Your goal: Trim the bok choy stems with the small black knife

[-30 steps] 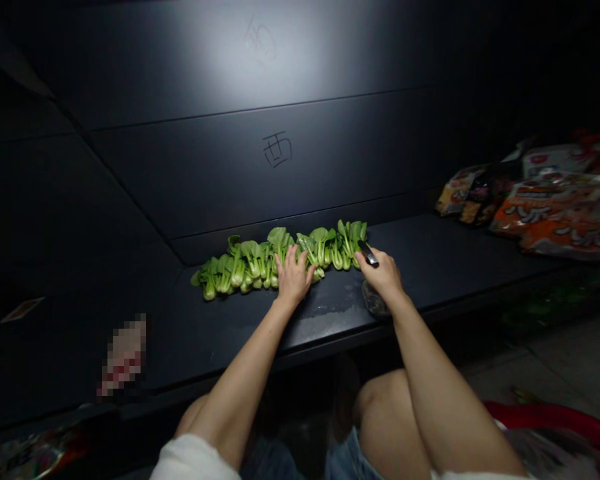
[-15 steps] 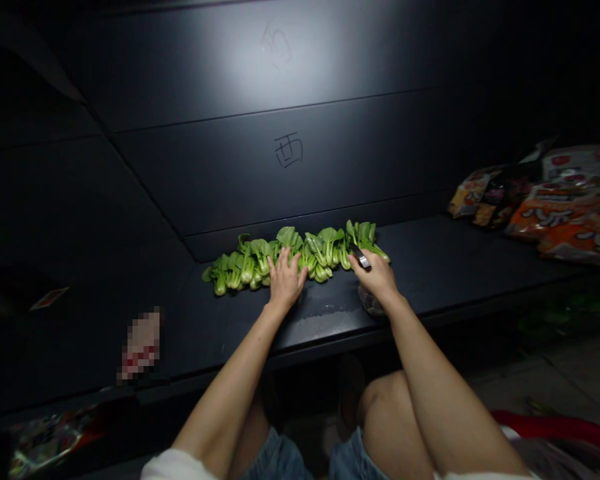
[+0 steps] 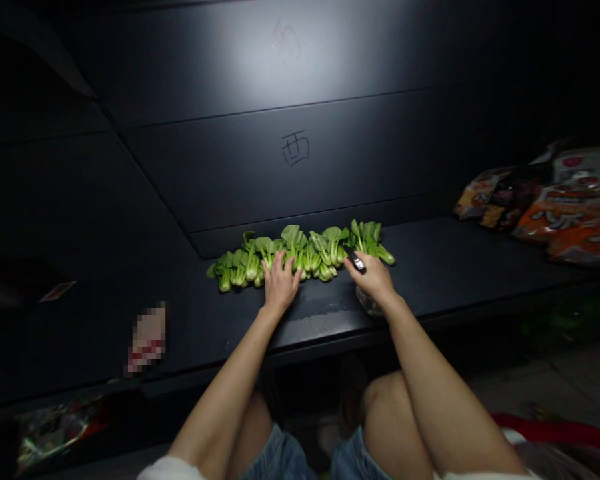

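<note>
A row of green bok choy point(image 3: 253, 263) lies along the back of the dark shelf point(image 3: 430, 267), leaves toward the back panel and pale stems toward me. My left hand point(image 3: 281, 283) rests with spread fingers at the front of the row's middle, fingertips over the stems. To the right, my right hand point(image 3: 375, 279) is wrapped round a spray bottle point(image 3: 369, 303). The bottle's black nozzle points up and left toward the greens, and its clear lower part shows beneath my palm. Most of the bottle is hidden by the hand.
Colourful snack bags point(image 3: 575, 213) are piled at the shelf's right end. On the left lie a small card point(image 3: 57, 291) and a blurred-out item point(image 3: 147, 339). Wet marks point(image 3: 320, 310) show near the front edge. Below right is a red rim point(image 3: 560, 427).
Both hands have shifted slightly left along the row, the right one with the spray bottle. The left hand has drawn back a little toward me. The view has moved slightly.
</note>
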A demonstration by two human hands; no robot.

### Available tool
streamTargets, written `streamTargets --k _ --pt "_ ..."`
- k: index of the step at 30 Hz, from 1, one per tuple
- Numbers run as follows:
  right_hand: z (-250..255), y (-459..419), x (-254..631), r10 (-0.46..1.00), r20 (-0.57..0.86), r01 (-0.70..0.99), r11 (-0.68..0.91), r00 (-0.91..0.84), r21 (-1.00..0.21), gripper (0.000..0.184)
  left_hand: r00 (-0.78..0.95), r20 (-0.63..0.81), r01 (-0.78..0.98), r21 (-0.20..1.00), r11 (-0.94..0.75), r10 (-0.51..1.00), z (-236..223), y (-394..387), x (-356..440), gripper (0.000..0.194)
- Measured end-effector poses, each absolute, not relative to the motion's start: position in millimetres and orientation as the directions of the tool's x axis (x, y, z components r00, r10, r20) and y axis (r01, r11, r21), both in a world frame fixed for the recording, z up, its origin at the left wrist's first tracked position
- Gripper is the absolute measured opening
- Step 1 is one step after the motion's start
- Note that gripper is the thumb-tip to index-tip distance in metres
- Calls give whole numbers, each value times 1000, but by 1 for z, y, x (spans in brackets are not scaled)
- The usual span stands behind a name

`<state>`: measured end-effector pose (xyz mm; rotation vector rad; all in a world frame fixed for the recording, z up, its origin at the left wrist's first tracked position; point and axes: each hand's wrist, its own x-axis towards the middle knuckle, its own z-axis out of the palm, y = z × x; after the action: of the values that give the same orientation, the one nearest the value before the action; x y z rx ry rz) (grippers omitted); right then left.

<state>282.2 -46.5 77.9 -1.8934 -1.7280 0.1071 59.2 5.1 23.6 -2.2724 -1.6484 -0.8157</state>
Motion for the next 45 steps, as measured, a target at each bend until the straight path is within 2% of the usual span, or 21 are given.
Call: streamTargets --k 15,25,32,45 --pt "83 -44 269 946 268 896 -48 183 -441 31 175 536 927 193 -321 826 12 7 48 44" --pt "77 -40 258 952 299 891 87 57 -446 29 144 538 935 202 -292 831 14 6 35 43" --pt "75 -38 246 943 328 881 116 47 -458 31 119 540 938 213 -273 833 15 3 24 45" --pt "79 -40 223 946 322 884 175 -29 -433 30 4 561 925 312 -216 828 4 2 5 43"
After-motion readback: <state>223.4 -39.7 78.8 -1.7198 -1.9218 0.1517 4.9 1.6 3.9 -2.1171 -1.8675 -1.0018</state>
